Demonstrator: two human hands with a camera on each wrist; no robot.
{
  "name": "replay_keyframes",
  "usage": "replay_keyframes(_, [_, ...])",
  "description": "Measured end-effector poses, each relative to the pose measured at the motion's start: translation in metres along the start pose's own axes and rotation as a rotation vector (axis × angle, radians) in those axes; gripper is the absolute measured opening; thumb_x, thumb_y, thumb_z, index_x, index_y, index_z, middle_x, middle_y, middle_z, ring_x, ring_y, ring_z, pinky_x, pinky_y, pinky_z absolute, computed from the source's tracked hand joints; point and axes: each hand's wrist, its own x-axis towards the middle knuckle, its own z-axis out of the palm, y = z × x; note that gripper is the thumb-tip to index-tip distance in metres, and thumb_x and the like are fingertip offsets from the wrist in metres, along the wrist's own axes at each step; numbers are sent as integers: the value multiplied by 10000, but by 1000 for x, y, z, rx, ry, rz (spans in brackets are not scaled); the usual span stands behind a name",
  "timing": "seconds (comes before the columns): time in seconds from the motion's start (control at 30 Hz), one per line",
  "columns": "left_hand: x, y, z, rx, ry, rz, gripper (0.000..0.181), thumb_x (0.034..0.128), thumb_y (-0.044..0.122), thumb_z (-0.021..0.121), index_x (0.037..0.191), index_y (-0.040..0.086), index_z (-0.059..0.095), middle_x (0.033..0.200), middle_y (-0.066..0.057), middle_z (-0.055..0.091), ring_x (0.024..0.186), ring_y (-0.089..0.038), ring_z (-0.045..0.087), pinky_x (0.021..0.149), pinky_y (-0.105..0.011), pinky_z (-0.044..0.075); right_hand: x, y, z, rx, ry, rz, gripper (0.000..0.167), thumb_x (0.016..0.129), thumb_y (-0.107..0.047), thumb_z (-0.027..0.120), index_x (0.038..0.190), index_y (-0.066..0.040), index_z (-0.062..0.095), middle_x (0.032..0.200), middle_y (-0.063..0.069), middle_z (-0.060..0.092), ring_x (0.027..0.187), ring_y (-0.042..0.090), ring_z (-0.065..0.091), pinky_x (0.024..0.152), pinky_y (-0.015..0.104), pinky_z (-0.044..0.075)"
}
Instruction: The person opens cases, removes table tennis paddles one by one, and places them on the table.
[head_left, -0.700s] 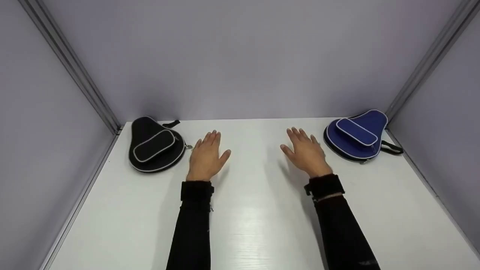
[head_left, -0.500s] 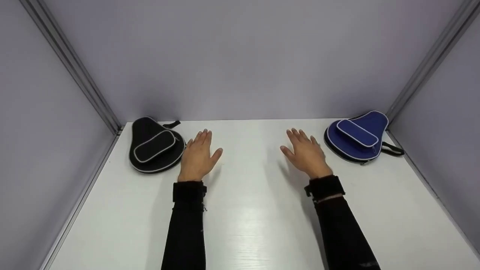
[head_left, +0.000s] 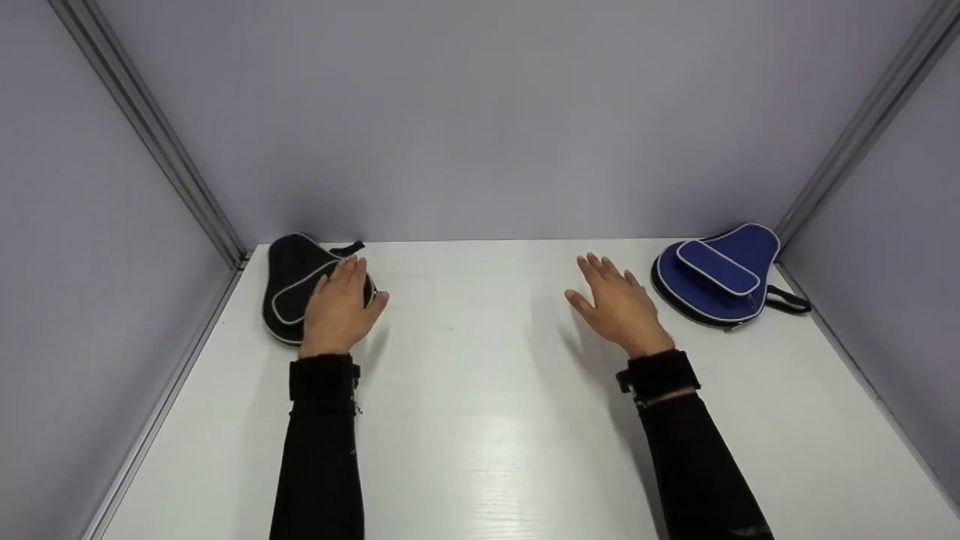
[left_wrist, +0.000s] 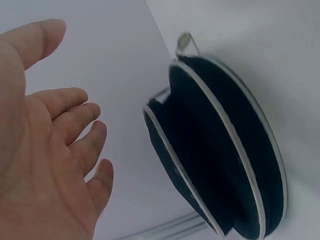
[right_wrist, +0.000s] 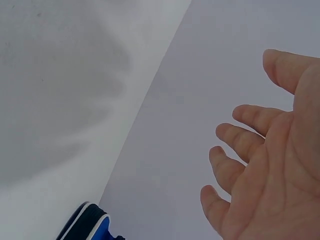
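My left hand (head_left: 335, 307) is over the right part of a black table tennis paddle case (head_left: 289, 259) and hides some of it in the head view. In the left wrist view a gap shows between the spread fingers and the case (left_wrist: 215, 145), whose zip pull sticks out at one end. Held above the table, my right hand (head_left: 619, 307) has its fingers straight and nothing in it. To its right lies a blue paddle case (head_left: 720, 270) with white piping and a front pocket; a corner of this case (right_wrist: 100, 227) appears in the right wrist view.
The white table (head_left: 465, 375) meets a grey back wall (head_left: 480, 120) and side panels. A black strap (head_left: 787, 300) sticks out from the blue case towards the right panel. Another short strap (head_left: 347, 248) lies behind the black case.
My left hand has moved left, from beside the black case to over it. The right hand has hardly moved, and both cases lie where they were.
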Motion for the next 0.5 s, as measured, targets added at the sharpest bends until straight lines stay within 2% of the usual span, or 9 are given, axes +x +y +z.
replay_keyframes(0.27, [2, -37, -10, 57, -58, -6, 823, 1191, 395, 595, 1784, -116, 339, 1879, -347, 330, 1771, -558, 326, 1467, -723, 272, -2, 3, 1, -24, -12, -11, 782, 1248, -453, 539, 1864, -48, 278, 1940, 234, 277, 1826, 464, 258, 1492, 717, 199])
replay_keyframes(0.5, [7, -66, -17, 72, -128, -28, 882, 1156, 372, 657, 1769, -160, 310, 1854, -416, 299, 1741, -619, 324, 1439, -778, 278, -1, 4, 2, -41, -19, -40, 774, 1244, -442, 553, 1855, -38, 302, 1929, 242, 306, 1813, 468, 295, 1482, 722, 235])
